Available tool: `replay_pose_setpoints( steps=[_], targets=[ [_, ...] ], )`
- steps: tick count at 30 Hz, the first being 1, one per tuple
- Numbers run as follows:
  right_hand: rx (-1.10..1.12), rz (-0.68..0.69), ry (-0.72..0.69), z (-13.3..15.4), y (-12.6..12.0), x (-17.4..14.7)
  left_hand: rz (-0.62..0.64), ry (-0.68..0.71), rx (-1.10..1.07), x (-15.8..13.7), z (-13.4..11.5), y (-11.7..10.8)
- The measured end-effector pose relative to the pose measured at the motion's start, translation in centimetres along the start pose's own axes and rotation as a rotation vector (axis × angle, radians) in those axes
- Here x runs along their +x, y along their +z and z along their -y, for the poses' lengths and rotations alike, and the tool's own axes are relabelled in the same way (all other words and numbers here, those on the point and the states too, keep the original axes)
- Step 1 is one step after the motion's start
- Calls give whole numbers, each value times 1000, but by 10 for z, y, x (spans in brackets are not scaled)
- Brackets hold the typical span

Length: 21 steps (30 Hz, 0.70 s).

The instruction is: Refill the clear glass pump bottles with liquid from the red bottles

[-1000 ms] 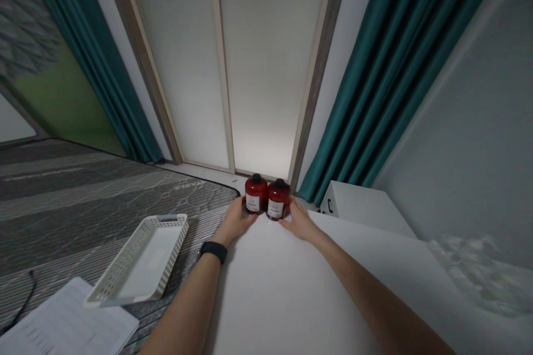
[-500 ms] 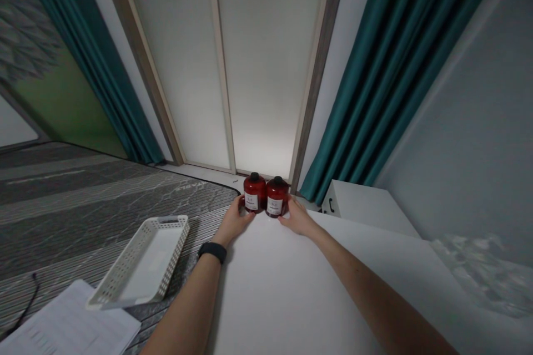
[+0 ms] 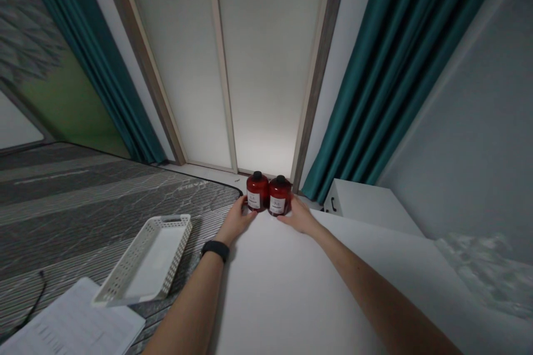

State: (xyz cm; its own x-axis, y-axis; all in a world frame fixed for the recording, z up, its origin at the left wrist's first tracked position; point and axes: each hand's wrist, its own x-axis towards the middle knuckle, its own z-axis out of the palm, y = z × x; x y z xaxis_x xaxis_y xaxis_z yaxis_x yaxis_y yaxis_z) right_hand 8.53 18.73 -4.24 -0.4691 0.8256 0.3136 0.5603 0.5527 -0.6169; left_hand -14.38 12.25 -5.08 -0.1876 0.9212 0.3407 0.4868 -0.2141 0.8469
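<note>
Two round red bottles with black caps and white labels stand upright, side by side, at the far end of a white table (image 3: 291,288). My left hand (image 3: 238,221) is closed around the outer side of the left red bottle (image 3: 257,184), thumb low at its front. On the other side, my right hand (image 3: 300,217) grips the right red bottle (image 3: 280,188) the same way. The bottles touch or nearly touch each other. Fingers behind both bottles are hidden. A dark band (image 3: 215,249) circles my left wrist.
Left of the table, a white perforated basket (image 3: 183,241) and printed papers (image 3: 83,324) lie on a grey patterned surface (image 3: 137,199). A white cabinet (image 3: 375,205) stands beyond the table's right side. Clear crumpled plastic (image 3: 487,272) lies at right. Sliding doors (image 3: 266,94) and teal curtains (image 3: 353,111) are ahead.
The whole view has shifted very slightly. Both hands keep their hold, and the bottles show no clear movement on the table.
</note>
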Motion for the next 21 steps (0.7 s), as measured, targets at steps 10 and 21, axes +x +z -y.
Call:
replay_pose_setpoints(
  steps=[10,21],
  targets=[
    [-2,9,33,1,-2,0,16,12,47,-1,-2,-2],
    [1,-3,55,1,1,-2,-2,35,57,1,2,0]
  ],
)
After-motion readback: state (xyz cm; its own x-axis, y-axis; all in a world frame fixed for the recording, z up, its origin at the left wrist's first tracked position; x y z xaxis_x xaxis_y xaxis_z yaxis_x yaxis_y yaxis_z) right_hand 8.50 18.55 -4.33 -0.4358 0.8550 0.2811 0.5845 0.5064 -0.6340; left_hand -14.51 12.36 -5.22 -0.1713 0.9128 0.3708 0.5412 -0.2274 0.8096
